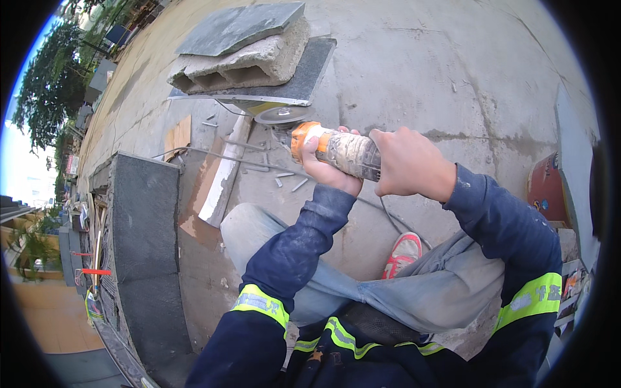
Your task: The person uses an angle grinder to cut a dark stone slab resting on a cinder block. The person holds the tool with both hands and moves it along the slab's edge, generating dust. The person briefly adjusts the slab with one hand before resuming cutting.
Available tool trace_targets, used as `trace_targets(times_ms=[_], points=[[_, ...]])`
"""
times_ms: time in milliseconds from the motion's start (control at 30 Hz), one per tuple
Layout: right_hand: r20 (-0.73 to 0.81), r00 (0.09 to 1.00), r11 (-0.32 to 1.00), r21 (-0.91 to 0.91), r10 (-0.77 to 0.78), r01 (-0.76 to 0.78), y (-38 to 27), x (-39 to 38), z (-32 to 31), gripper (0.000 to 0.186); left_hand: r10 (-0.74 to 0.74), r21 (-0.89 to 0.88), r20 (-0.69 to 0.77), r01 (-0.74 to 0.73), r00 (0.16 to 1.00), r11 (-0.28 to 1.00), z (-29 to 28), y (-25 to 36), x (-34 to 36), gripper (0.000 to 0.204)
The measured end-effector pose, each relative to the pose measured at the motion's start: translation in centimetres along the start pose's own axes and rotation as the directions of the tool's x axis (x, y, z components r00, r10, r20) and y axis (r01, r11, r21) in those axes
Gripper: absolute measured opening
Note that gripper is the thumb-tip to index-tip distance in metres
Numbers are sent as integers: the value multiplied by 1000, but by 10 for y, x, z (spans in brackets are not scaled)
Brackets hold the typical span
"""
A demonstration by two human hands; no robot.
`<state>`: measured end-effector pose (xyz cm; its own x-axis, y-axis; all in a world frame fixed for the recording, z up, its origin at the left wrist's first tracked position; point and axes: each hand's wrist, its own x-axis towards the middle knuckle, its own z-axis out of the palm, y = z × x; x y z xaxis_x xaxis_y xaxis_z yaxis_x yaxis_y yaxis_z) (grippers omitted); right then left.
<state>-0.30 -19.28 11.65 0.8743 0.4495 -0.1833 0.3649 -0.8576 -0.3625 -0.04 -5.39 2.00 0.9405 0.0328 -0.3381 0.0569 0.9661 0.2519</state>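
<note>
An orange angle grinder (343, 152) with a dusty, pale-coated body is held in both hands. My left hand (326, 165) wraps round its front part from below, thumb along the orange housing. My right hand (411, 161) grips the rear end of the body. The grinder's disc (281, 114) lies under the edge of a dark stone slab (314, 71); whether it touches the slab I cannot tell. On that slab rest a hollow concrete block (272, 68) and a grey slab (239, 29).
Beneath the stack lie a white strip (220, 197), brown boards (177, 136) and small offcuts. A grey cable (233, 160) crosses the concrete floor (440, 77). At left runs a dark stone ledge (142, 239). A red bucket (543, 187) and grey panel (569, 168) stand at right.
</note>
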Motion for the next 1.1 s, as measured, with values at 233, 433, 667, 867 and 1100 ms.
trace_targets(times_ms=[233, 433, 667, 867, 1100], points=[[-2, 999, 999, 14, -34, 34, 0, 6, -5, 44, -14, -23, 32, 14, 999, 1000, 4, 5, 4, 49], [20, 1000, 1000, -1, -22, 22, -1, 9, -7, 46, -16, -38, 43, 18, 999, 999, 3, 6, 6, 48], [219, 970, 989, 130, -101, 74, 3, 29, 23, 47, 105, 64, -128, -97, 986, 993, -23, 21, -9, 51], [420, 863, 889, 453, -280, 68, -20, 55, 76, 44, 305, 20, -33, -305, 952, 952, -76, 49, -27, 52], [649, 633, 618, 717, -422, -323, -44, 82, 104, 34, 366, -65, 156, -360, 917, 931, -94, 83, -30, 50]])
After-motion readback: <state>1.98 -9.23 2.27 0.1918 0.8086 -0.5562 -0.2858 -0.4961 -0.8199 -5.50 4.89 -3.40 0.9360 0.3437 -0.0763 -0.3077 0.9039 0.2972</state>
